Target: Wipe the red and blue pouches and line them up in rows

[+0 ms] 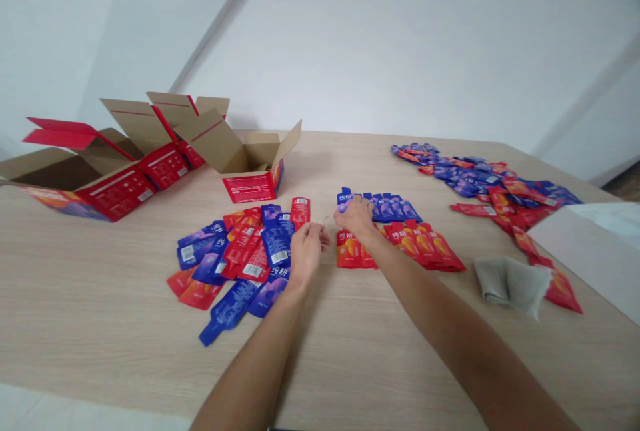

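Note:
My left hand (306, 251) hovers over the right edge of a loose heap of red and blue sachets (240, 254), fingers curled, with nothing plainly in them. My right hand (356, 216) rests, fingers bent, on the left end of two neat rows. The back row holds blue sachets (387, 208) and the front row holds red sachets (415, 243). Its fingertips touch a blue sachet (344, 198) at the row's left end. Whether it grips that sachet I cannot make out.
Several open red cardboard boxes (250, 174) stand at the back left of the wooden table (100, 311). A large scattered pile of sachets (490, 181) lies at the back right. A grey cloth (510, 283) and a white sheet (590, 251) lie at the right.

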The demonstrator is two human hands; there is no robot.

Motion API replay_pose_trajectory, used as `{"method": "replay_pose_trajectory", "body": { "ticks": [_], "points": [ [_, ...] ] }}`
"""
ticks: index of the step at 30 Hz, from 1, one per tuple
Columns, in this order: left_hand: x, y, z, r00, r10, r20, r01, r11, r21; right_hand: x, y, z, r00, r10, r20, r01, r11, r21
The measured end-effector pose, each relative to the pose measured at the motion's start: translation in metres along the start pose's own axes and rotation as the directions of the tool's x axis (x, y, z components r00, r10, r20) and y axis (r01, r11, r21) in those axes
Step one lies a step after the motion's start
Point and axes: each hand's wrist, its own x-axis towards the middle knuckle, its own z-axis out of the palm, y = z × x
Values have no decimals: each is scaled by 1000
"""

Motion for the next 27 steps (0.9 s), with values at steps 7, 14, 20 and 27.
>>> {"method": "replay_pose_trajectory", "body": {
  "ticks": [7, 14, 20, 27],
  "points": [
    [-3, -3, 1, 998, 53, 43, -57, 993, 102, 19, 0, 24, 999, 36, 31, -35, 998, -54],
    [-5, -2, 1, 995, 81, 59, -89, 983, 160, 19, 2, 30, 999, 36, 16, -34, 996, -88],
    [-6, -2, 3, 993, 75, 86, -89, 981, 171, 16, 3, 29, 999, 32, -1, -32, 995, -90],
    [-8, 5, -1, 985, 152, 77, -170, 896, 409, 12, 3, 24, 1000, 15, -1, -15, 997, -72]
  ]
}}
